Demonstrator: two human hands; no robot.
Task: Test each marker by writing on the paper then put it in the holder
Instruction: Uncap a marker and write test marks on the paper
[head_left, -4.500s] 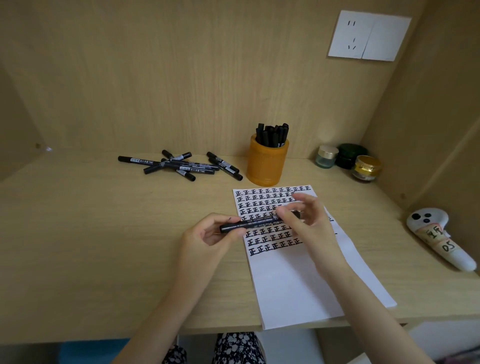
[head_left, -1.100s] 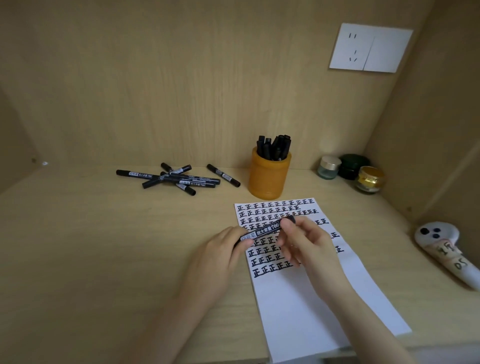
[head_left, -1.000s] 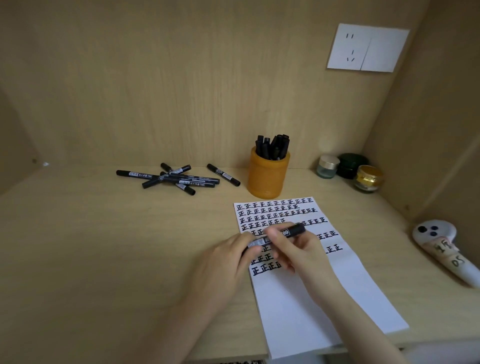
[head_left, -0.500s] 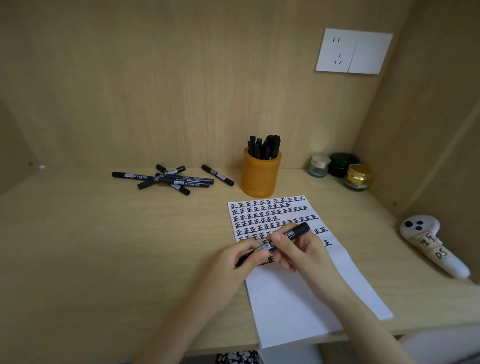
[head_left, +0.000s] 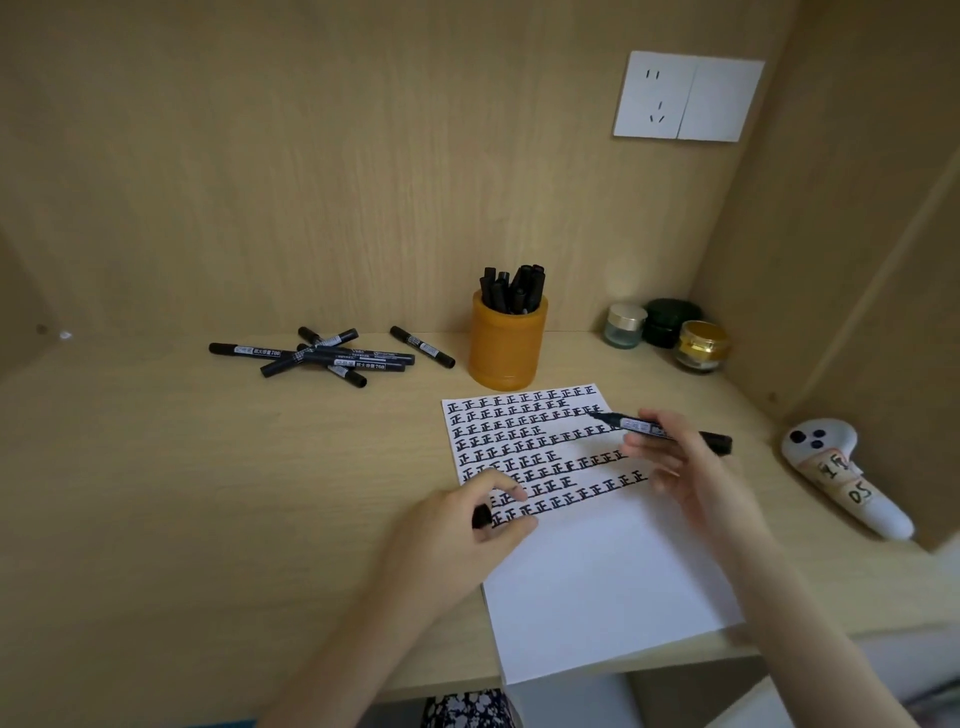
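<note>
**Marker uncapped, tip poised over the sheet**

Head view (only view available).

- The right hand (head_left: 691, 467) pinches a black marker (head_left: 660, 430) by the middle of its barrel, fingers curled round it. The barrel lies nearly level, with the bare tip pointing left over the upper right of the paper (head_left: 597, 571). I cannot tell whether the tip touches the sheet. The grip looks like a carrying hold, so I judge it needs shifting into a writing hold before the test stroke.
- The left hand (head_left: 467, 525) holds the cap (head_left: 482, 516) between thumb and curled fingers. It sits at the paper's left edge, probably to keep the cap ready for re-closing and to steady the sheet.
- The upper half of the paper is filled with rows of the same black character. The lower half is blank, so there is room for more tests.
- The holder (head_left: 506, 348), an orange cup, stands just behind the paper's top edge, within short reach for drop-off. It has a bunch of stored markers (head_left: 511, 291) standing in it.
- The loose markers (head_left: 332, 356) lie in a crossed pile on the desk (head_left: 208, 493), left of the holder and well apart from the paper. These are presumably untested, so the task looks roughly midway.
- Three small jars (head_left: 660, 327) sit in the back right corner, and a white controller (head_left: 847, 478) lies at the right wall. Neither is involved in the task.
</note>
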